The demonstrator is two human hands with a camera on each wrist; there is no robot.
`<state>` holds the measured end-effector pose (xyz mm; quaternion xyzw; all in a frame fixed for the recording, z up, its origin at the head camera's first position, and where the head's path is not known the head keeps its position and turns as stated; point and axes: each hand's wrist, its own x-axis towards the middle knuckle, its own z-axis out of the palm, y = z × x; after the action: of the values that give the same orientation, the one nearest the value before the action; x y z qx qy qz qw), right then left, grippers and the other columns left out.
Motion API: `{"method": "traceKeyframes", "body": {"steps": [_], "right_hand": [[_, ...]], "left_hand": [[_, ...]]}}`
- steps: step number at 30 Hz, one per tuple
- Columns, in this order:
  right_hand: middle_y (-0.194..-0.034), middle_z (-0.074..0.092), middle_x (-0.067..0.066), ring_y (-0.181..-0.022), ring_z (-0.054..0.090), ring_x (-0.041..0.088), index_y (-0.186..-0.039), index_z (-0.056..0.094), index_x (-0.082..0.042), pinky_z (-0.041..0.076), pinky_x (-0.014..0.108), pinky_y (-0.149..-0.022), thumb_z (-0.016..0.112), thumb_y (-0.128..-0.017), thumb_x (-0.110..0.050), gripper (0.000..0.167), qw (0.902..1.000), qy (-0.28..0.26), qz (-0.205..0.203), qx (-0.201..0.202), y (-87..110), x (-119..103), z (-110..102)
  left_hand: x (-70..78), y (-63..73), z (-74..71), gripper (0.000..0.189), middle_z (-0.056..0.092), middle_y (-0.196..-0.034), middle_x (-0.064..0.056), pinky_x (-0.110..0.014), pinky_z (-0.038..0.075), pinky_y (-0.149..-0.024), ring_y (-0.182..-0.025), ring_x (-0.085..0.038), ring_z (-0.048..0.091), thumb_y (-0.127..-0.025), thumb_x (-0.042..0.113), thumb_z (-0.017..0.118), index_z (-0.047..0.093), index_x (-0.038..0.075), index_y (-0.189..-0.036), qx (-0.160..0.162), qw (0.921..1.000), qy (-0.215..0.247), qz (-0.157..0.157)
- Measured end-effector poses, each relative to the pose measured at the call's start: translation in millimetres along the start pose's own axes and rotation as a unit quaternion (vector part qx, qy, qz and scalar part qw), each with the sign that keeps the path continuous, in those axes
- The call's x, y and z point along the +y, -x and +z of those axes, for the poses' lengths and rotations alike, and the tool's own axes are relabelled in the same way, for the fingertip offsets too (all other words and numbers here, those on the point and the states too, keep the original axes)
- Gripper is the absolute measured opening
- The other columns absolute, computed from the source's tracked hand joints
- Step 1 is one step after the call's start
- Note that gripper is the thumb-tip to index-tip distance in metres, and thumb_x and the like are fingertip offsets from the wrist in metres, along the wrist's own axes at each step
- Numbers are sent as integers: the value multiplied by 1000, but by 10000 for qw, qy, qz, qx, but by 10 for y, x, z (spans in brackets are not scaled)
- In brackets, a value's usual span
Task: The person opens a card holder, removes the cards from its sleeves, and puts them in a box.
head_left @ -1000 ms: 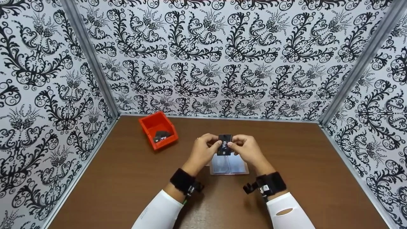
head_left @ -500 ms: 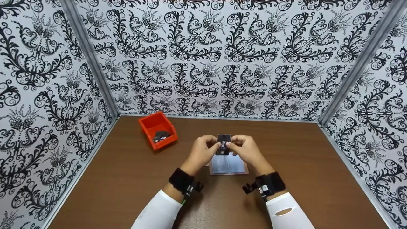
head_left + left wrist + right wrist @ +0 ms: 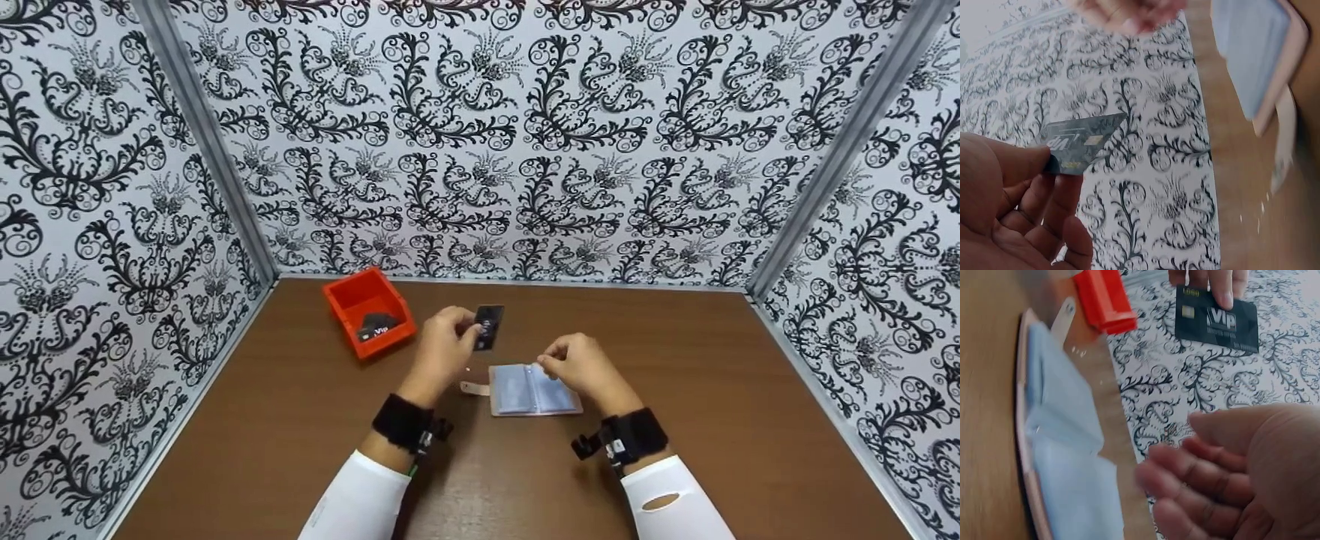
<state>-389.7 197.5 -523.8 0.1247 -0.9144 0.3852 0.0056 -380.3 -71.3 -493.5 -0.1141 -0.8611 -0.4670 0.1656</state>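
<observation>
A black VIP card (image 3: 489,328) with a chip is pinched between the thumb and fingers of my left hand (image 3: 444,345), held up over the table. In the right wrist view the card (image 3: 1216,319) faces the camera with its white lettering. My right hand (image 3: 583,367) hovers over the right page of the card holder, its fingers loosely bent and holding nothing. The card holder (image 3: 534,390) lies spread on the table, showing clear plastic sleeves. Its pale strap (image 3: 475,388) with a snap sticks out to the left.
At the back left of the brown table (image 3: 300,420) stands a red bin (image 3: 369,304). More black cards (image 3: 377,326) lie inside it. Patterned walls (image 3: 480,150) close off the back and both sides.
Both hands held the card at first. Now the right hand has let go and dropped lower over the card holder, while the left hand has carried the card to the left.
</observation>
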Motion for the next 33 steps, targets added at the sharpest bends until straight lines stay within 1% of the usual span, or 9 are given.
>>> {"method": "traceKeyframes", "body": {"steps": [3, 6, 8, 13, 15, 21, 25, 30, 33], "right_hand": [[-76, 77, -2, -70, 66, 14, -90, 87, -7, 55, 29, -67, 80, -102, -18, 18, 9984, 532, 174, -72, -4, 48, 9], [-78, 76, -3, -70, 64, 14, -87, 87, -10, 52, 29, -65, 80, -99, -20, 17, 9954, 894, 282, -182, -3, 70, 4], [-81, 78, -1, -70, 64, 15, -87, 87, -11, 52, 29, -65, 81, -99, -20, 16, 9936, 1063, 279, -267, -2, 77, -6], [-95, 83, 5, -75, 66, 17, -92, 87, -9, 56, 34, -70, 83, -99, -21, 14, 9911, 1235, 228, -451, 15, 53, -53], [-98, 85, 6, -77, 68, 18, -95, 88, -8, 58, 36, -72, 84, -99, -22, 14, 9908, 1231, 237, -501, 18, 41, -61], [-97, 84, 5, -78, 69, 18, -96, 87, -9, 59, 37, -74, 83, -101, -22, 14, 9902, 1229, 372, -550, 25, 51, -42], [-94, 82, 3, -77, 68, 18, -95, 87, -10, 59, 36, -72, 83, -100, -22, 14, 9901, 1231, 424, -529, 36, 61, -17], [-91, 81, 2, -76, 67, 18, -92, 86, -12, 57, 35, -71, 83, -100, -23, 14, 9904, 1222, 451, -472, 41, 72, 5], [-90, 80, 1, -75, 67, 17, -91, 85, -13, 56, 34, -70, 83, -99, -23, 14, 9906, 1206, 466, -450, 40, 66, 4]], "left_hand": [[-80, -31, -93, 10, 80, -113, -14, -47, 67, -95, -102, -31, 78, -104, 8, 78, 81, 2, -111, 80, 9988, -409, -247], [-160, -88, -207, 13, 80, -117, -15, -49, 66, -97, -105, -33, 78, -105, 10, 78, 82, 3, -115, 194, 9948, -839, -543], [-201, -149, -300, 16, 81, -120, -16, -52, 66, -98, -108, -37, 79, -105, 11, 77, 83, 3, -118, 259, 9907, -1176, -634], [-294, -343, -559, 17, 84, -117, -20, -59, 64, -95, -105, -44, 80, -104, 12, 77, 85, 4, -117, 403, 9761, -2068, -543], [-329, -410, -661, 14, 85, -111, -20, -61, 63, -94, -102, -45, 80, -103, 12, 76, 86, 5, -111, 415, 9694, -2350, -578], [-456, -556, -895, 9, 84, -107, -25, -67, 60, -93, -100, -52, 80, -94, 3, 72, 81, 3, -94, 417, 9471, -3094, -741], [-571, -637, -1015, 9, 83, -112, -26, -69, 56, -97, -105, -53, 79, -92, 0, 70, 77, 4, -93, 304, 9387, -3338, -808], [-697, -725, -1134, 12, 84, -114, -25, -69, 53, -100, -106, -53, 79, -94, -1, 68, 77, 7, -97, 121, 9353, -3445, -799], [-750, -771, -1176, 9, 83, -116, -27, -69, 52, -102, -107, -52, 79, -93, 2, 76, 78, 5, -101, -36, 9327, -3519, -795]]}}
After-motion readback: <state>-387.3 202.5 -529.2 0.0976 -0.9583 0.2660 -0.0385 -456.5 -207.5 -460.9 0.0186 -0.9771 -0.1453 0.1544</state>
